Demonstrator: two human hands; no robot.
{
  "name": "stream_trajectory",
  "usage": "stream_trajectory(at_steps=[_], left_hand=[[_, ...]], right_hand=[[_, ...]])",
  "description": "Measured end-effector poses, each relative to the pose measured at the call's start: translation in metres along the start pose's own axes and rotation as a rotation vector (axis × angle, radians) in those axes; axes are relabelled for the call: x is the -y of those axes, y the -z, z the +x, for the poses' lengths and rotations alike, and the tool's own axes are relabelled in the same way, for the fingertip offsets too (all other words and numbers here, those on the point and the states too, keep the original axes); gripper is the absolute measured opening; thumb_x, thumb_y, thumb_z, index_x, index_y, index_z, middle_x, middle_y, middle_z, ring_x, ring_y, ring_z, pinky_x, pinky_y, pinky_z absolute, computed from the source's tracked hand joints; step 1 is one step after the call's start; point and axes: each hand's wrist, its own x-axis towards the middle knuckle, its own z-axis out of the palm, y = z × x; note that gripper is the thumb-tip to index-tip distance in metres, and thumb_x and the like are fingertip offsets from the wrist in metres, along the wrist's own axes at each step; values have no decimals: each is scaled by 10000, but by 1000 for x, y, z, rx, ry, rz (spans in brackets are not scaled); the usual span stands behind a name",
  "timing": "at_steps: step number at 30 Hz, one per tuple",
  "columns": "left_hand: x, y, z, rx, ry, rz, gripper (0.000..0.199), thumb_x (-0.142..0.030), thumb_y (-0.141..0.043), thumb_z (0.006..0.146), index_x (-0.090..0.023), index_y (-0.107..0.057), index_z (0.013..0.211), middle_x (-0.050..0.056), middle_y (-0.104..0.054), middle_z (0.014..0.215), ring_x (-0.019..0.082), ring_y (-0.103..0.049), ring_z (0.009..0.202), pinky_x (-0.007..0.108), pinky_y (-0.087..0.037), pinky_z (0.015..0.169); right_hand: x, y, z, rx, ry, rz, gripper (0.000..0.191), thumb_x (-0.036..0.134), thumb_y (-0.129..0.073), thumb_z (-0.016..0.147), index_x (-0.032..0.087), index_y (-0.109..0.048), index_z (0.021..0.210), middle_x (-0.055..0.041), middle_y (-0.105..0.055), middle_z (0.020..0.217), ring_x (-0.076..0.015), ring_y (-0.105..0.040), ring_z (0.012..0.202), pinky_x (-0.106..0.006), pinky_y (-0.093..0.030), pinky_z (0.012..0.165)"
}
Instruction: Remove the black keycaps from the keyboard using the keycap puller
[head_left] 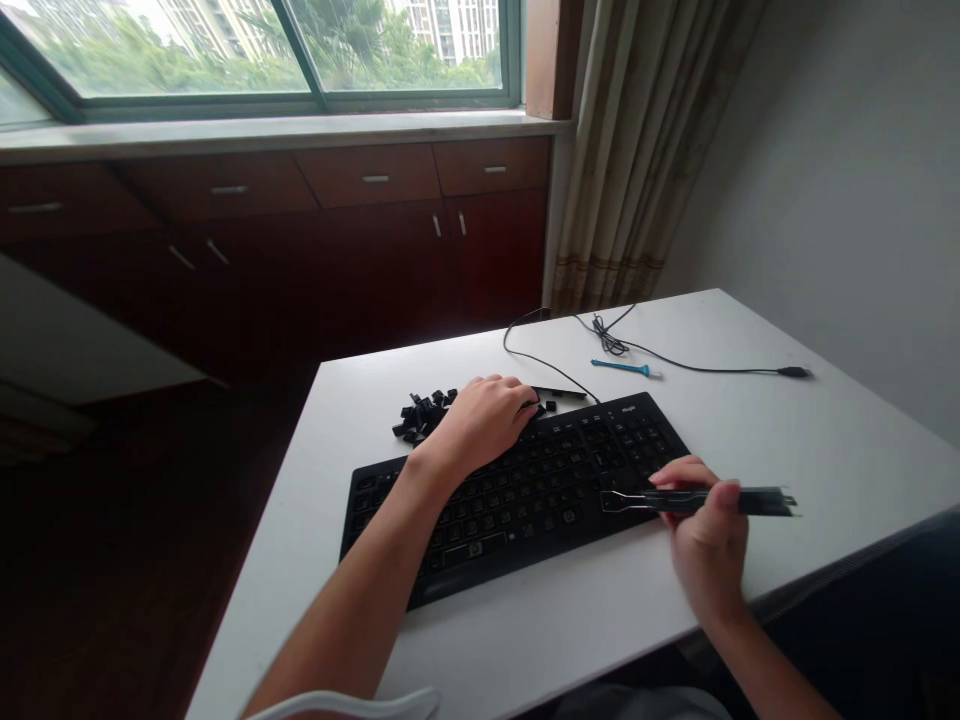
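A black keyboard (517, 500) lies at a slant on the white table, many of its key positions stripped of caps. Over its back edge reaches my left hand (491, 415), fingers bent and drawn together among loose black keycaps (551, 406). Whatever its fingertips hold is hidden from me. My right hand (709, 530) grips a black keycap puller (690, 500) between thumb and fingers. The puller's wire end points left, above the keyboard's right part.
A heap of keycaps (420, 415) lies behind the keyboard, left of my wrist. Further back are a blue brush-like tool (622, 368) and a black cable (705, 370) with a bundled loop. The white table (810, 430) ends near my lap; cabinets (375, 250) stand beyond.
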Motion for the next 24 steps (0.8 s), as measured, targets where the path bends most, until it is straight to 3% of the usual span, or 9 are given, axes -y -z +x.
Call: stream_trajectory(at_steps=[3,5,8,10,12,14,17,20,24], left_hand=[[-8,4,1,7,-97,-45,276,-211,-452,1060,-210,-707,1167,47,-759,1063,206,-713,946,363,-536,887],[-16,3,2,1,-177,-79,297,-175,-428,1062,-209,-698,1179,42,-761,1070,198,-717,952,363,-532,899],[-34,-4,4,-22,-282,-108,290,-167,-433,1059,-197,-679,1212,52,-749,1101,212,-700,1019,367,-529,910],[-46,-12,4,-25,-339,-128,275,-203,-467,1054,-184,-657,1252,69,-728,1142,222,-675,1064,365,-527,933],[-56,-19,4,-8,-393,-163,299,-262,-525,1037,-173,-626,1304,90,-699,1209,233,-650,1115,370,-517,981],[-62,-26,3,18,-435,-200,378,-340,-590,1006,-163,-602,1340,112,-669,1276,251,-627,1169,380,-502,1030],[-66,-35,1,41,-472,-229,495,-444,-641,960,-139,-596,1348,139,-634,1332,289,-588,1244,409,-468,1091],[-66,-41,1,45,-485,-234,514,-470,-631,958,-120,-606,1333,154,-608,1366,304,-567,1281,424,-438,1130],[-64,-44,1,55,-488,-252,466,-456,-607,970,-132,-626,1305,148,-603,1379,296,-567,1292,413,-434,1143]], right_hand=[[-3,-1,3,-65,-50,92,702,734,-321,975,182,-643,686,-27,-537,835,-113,-476,506,-272,-339,402],[-5,-2,8,-150,9,129,677,705,-363,981,179,-624,645,-25,-548,804,-113,-492,504,-280,-370,433],[-2,-3,16,-308,124,201,613,645,-457,975,192,-560,576,-43,-613,756,-177,-626,688,-345,-510,684],[6,-4,20,-341,81,294,557,616,-484,970,209,-530,594,-40,-646,726,-221,-676,795,-426,-519,855],[15,-4,23,-326,-11,391,510,595,-489,972,220,-514,628,-3,-621,661,-219,-685,762,-467,-515,906],[25,-5,25,-322,-60,472,480,572,-498,973,224,-491,643,42,-540,585,-183,-644,657,-458,-532,882],[36,-10,28,-317,-109,580,438,513,-533,970,220,-449,656,70,-444,551,-127,-510,524,-340,-537,670],[40,-18,31,-265,-193,635,397,434,-563,970,216,-426,668,70,-417,549,-104,-399,466,-239,-390,471],[38,-27,31,-218,-260,585,388,417,-579,979,215,-435,681,70,-409,545,-98,-360,448,-236,-330,431]])
